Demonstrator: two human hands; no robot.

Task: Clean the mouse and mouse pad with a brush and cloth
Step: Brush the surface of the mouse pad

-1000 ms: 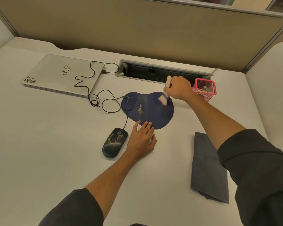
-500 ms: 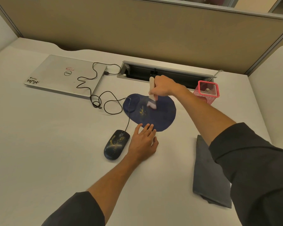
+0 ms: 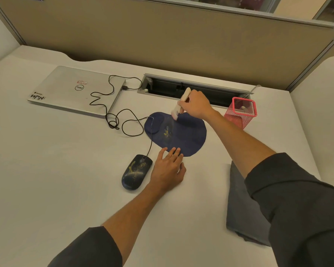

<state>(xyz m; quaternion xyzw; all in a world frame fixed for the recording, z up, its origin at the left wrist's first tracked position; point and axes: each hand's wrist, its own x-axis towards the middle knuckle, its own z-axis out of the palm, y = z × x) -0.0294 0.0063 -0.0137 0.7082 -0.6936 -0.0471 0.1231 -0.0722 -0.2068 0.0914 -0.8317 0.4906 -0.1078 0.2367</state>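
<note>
the right hand (image 3: 196,106), just above the middle of the frame, is curling its fingers around a pale brush (image 3: 182,102), pinching it partway down the handle; the handle end is sticking up and away toward the cable slot (image 3: 193,89), and the bristle end is pointing down, meeting the far edge of the dark blue mouse pad (image 3: 183,134). the left hand (image 3: 167,170), just below the pad, is lying flat on the white desk (image 3: 56,180) with its fingers straight and slightly spread, holding nothing; its fingertips are pressing on the near edge of the pad.

the pad is sitting near the centre of the frame, with yellowish specks on its surface left of its middle. the dark mouse (image 3: 136,172) is resting just left of the left hand, apart from the pad, also marked with yellowish specks. its black cable (image 3: 120,120) is running up across the pad's left side, looping on the desk and over the closed silver laptop (image 3: 77,91) in the upper left. the folded grey cloth (image 3: 241,209) is lying at the lower right, partly hidden under the right sleeve. a pink mesh cup (image 3: 241,113) is standing right of the pad, near the right forearm.
</note>
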